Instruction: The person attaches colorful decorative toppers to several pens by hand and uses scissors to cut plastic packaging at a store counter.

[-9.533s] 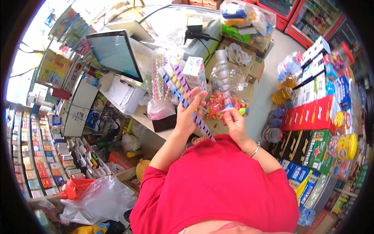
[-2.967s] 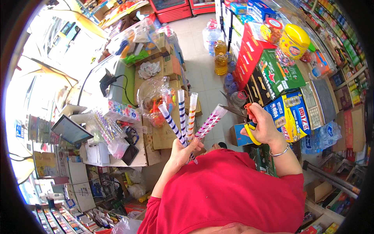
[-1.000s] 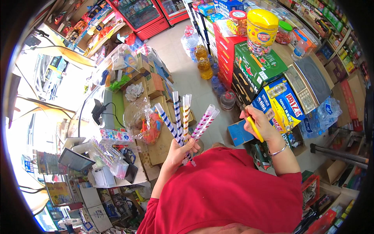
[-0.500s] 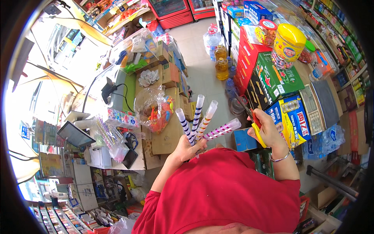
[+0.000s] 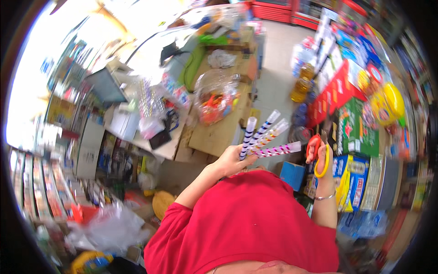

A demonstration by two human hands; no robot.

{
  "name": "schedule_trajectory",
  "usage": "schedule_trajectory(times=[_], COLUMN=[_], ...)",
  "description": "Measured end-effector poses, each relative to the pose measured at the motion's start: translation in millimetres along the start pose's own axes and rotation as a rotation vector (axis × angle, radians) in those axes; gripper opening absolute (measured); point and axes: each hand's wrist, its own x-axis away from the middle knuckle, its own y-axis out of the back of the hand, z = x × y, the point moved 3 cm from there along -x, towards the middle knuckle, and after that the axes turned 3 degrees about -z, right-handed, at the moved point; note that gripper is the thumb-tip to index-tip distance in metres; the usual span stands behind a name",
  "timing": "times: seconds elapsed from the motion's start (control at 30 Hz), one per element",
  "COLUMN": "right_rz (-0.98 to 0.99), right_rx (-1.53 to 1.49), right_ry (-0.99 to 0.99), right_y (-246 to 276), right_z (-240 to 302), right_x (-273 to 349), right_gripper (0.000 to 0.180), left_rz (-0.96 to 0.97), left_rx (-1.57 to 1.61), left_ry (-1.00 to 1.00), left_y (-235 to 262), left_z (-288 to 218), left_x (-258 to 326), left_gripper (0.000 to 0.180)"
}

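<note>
Since half a second ago both hands sit lower; left hand (image 5: 230, 160) fingers grip fanned striped tubes (image 5: 264, 137), right hand (image 5: 321, 157) fingers close around scissors (image 5: 318, 153)—loose fan may slip.

The left hand (image 5: 230, 160) holds a fan of long striped plastic tubes (image 5: 264, 137) before the chest; the right hand (image 5: 321, 157), just right of them, grips yellow-handled scissors (image 5: 319, 153). A brown wooden counter (image 5: 219, 132) lies ahead, a clear bag of sweets (image 5: 214, 98) on it.
</note>
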Motion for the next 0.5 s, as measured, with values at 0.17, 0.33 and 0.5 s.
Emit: schedule_trajectory(times=[0.17,0.33,0.5], right_rz=[0.011,0.466,0.738], right_rx=[0.285,1.122,1.153], right_ry=[-0.347,-0.210,-0.215], right_y=[-28.5,-122.8,-220.0], right_z=[-103.0,-148.0,-172.4], right_x=[-4.2,-7.9,-28.6], right_gripper=[0.019,0.048,0.053], left_rz=[-0.328,-0.927,-1.396], left_rx=[0.431,0.826,1.271], left_ry=[0.197,0.022,0.004], left_y=[20.6,57.8,89.7], left_z=[38.9,78.9,125.1], left_x=[47.9,102.1,157.8], left_gripper=[0.014,0.019,0.030])
